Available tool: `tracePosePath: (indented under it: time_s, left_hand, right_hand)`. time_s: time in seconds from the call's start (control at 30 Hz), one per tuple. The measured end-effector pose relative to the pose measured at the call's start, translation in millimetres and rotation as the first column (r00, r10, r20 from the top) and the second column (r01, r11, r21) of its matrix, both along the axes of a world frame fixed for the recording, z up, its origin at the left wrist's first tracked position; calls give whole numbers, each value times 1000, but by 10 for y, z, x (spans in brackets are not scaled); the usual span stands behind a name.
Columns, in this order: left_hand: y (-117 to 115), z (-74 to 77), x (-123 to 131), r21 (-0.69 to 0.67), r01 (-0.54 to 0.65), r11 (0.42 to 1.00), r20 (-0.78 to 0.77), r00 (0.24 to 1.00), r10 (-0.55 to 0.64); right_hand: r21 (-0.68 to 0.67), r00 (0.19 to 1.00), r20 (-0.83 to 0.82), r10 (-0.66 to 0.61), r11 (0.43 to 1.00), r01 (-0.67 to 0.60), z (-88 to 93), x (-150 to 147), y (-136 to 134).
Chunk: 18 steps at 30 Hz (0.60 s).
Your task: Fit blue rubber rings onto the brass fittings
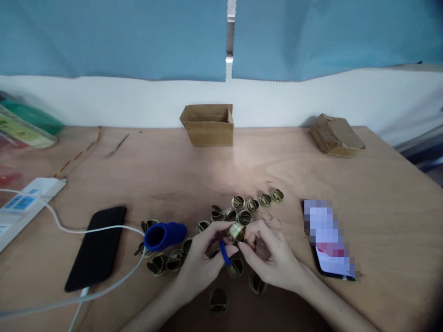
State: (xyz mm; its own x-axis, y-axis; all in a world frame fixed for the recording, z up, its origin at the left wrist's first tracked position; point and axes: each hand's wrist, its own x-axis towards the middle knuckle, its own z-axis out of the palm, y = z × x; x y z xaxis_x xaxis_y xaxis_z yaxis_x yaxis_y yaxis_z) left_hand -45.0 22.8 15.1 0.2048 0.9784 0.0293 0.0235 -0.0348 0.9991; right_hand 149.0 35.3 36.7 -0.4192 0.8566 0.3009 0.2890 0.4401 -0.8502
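Note:
Over the near middle of the table, my left hand point(204, 263) is closed, with its fingertips on a small round brass-coloured piece point(236, 231). My right hand point(273, 260) pinches the other side of that same piece. A blue band point(224, 253) shows by my left thumb; whether it is worn or held I cannot tell. Around and below my hands lie several similar round brass pieces point(218, 299) with a bar or flap inside. Thin wire rings point(272, 218) rest just beyond my right fingers. Left of my left hand lies a hollow blue tube point(166, 235) among more brass pieces.
A black phone point(98, 249) with white cables point(114, 290) lies at left, beside a white power strip point(31, 203). A lit phone point(327, 240) is at right. Toward the back are tweezers point(116, 145), an open cardboard box point(211, 134) and a crumpled one point(337, 134).

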Motion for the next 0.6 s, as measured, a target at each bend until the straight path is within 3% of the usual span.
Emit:
tracePosePath:
  time_s: [0.23,0.47,0.6]
  left_hand:
    - [-49,-88,2,45,-1,999,-19,1000,2]
    - [-17,-102,-22,250,134,959,-207,975,-82]
    - [-9,-82,-15,292,165,942,-251,964,-91]
  right_hand:
    - [70,1000,19,9,997,-10,-6,11,21]
    - [92,997,80,-19,996,12,-4,16,25]
    - [137,995,98,-25,990,11,-44,-1,11]
